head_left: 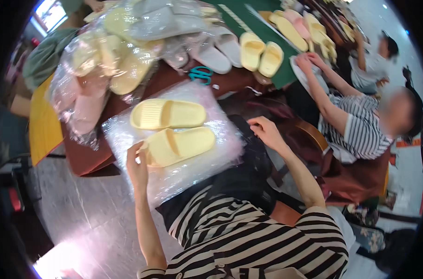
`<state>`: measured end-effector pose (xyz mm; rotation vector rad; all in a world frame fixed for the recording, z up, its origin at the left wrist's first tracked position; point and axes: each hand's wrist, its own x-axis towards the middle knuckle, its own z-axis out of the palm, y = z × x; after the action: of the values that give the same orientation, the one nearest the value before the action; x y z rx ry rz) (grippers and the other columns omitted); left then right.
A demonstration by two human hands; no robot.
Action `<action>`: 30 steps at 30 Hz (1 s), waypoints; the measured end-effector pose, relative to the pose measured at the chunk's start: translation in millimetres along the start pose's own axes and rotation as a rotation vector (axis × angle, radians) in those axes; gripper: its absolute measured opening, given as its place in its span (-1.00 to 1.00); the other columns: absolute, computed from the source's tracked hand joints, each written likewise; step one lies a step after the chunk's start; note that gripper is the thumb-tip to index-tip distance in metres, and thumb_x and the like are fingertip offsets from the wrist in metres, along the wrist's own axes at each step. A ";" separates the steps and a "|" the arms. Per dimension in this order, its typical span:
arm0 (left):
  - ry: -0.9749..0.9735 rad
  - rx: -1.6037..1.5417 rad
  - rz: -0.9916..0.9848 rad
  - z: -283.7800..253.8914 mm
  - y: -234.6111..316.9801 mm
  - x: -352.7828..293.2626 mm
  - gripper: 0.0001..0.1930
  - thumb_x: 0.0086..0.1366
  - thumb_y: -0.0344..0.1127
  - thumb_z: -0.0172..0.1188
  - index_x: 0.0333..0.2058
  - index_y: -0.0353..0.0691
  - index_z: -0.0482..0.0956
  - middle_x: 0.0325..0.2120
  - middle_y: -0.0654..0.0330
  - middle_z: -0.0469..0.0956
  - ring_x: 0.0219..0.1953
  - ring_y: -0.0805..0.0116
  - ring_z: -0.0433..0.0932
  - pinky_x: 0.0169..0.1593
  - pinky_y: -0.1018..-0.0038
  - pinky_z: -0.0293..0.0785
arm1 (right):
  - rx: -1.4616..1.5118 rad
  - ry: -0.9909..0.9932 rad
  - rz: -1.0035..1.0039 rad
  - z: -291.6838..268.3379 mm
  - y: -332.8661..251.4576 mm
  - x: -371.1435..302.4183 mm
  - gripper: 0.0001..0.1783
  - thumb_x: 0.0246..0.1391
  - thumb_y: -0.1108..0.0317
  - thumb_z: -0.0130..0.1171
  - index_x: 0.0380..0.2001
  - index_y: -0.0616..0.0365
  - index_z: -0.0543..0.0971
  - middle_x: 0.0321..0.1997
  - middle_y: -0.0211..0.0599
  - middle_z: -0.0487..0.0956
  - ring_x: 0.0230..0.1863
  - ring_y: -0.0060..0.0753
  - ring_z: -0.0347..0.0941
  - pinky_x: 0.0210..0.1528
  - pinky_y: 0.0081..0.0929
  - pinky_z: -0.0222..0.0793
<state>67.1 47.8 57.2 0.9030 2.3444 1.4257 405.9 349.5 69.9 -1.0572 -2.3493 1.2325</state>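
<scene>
In the head view, two yellow slippers lie side by side on a stack of clear plastic bags (pixel 174 183) at the centre left of the frame: the upper slipper (pixel 168 114) and, below it, the lower slipper (pixel 179 147). The strap ends of both face frame left and the heel ends face frame right. The long axis of the upper slipper runs nearly level across the frame; that of the lower slipper rises slightly toward the right. The left hand (pixel 137 165) is the nearer hand. It is positioned at the left end of the lower slipper, fingers bent and slightly parted, fingertips apparently touching the strap end; whether they grip it cannot be determined. From this hand, the slipper body extends to the right and slightly upward. The right hand (pixel 266 131) is located right of the bags, apart from both slippers, with fingers partly curled beside black fabric (pixel 248 162); whether it has hold of anything cannot be determined. Teal-handled scissors (pixel 201 75) lie above the slippers on the dark red tablecloth (pixel 88 156). Bagged slippers (pixel 127 60) occupy the upper left.
</scene>
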 end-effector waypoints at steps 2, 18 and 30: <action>-0.043 0.087 0.037 -1.3 -7.6 -0.7 -0.71 0.30 -0.47 0.09 -0.01 -0.31 0.52 -0.07 -0.02 0.53 0.01 0.00 0.47 0.12 0.27 0.36 | 0.227 -0.082 -0.048 34.9 -43.5 41.7 -0.78 0.25 0.39 0.11 -0.09 0.21 0.60 -0.18 -0.40 0.61 -0.40 -0.66 0.49 -0.34 -0.66 0.42; 0.005 0.294 0.080 11.2 -34.5 -28.6 -0.60 0.28 -0.27 0.22 0.06 -0.28 0.48 0.14 -0.16 0.32 0.16 -0.16 0.28 0.21 0.08 0.25 | 0.858 -0.385 0.282 131.5 -160.8 62.8 -0.78 0.27 0.25 0.09 -0.17 0.17 0.53 -0.36 -0.38 0.56 -0.38 -0.50 0.54 -0.34 -0.56 0.44; -0.120 0.506 -0.134 -1.4 -35.9 -3.6 -0.52 0.21 -0.37 0.16 0.11 -0.35 0.34 -0.16 -0.14 0.52 -0.09 -0.15 0.54 -0.09 0.07 0.49 | -0.743 -0.544 -1.120 20.3 -164.0 88.5 -0.49 0.02 -0.14 0.23 -0.66 0.07 0.45 -0.62 -0.35 0.41 -0.50 -0.23 0.43 -0.41 -0.32 0.31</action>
<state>55.7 32.8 26.4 0.8931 2.6580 0.7116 255.8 341.0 181.8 0.6309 -3.0755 0.1929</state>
